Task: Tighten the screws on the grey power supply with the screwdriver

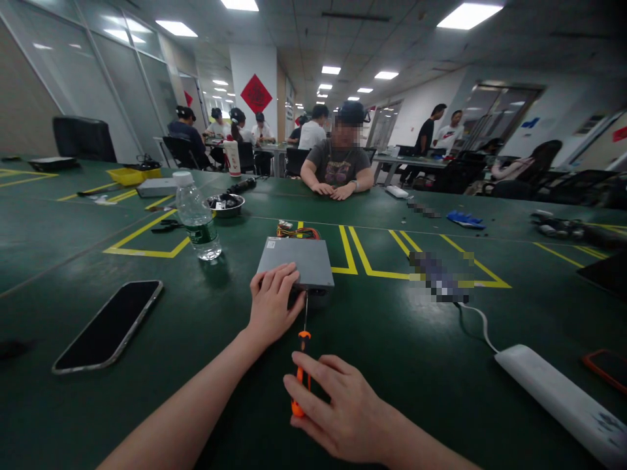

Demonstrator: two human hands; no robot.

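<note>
Center: grey metal box [300, 261] pressed by flattened left hand [275, 301]; below, orange screwdriver [300, 385] pinched by right hand [337, 405], tip at box.

Green table [235, 405] stood under lit ceiling panels [469, 15]; white pillar [245, 62] bore red diamond [256, 93]; glass partition [117, 72] lined left side; black chairs [84, 138] stood beyond.

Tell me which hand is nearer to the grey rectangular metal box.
Left: the left hand rests on the box; the right hand is off it, on its near side, holding an orange-and-black screwdriver.
</note>
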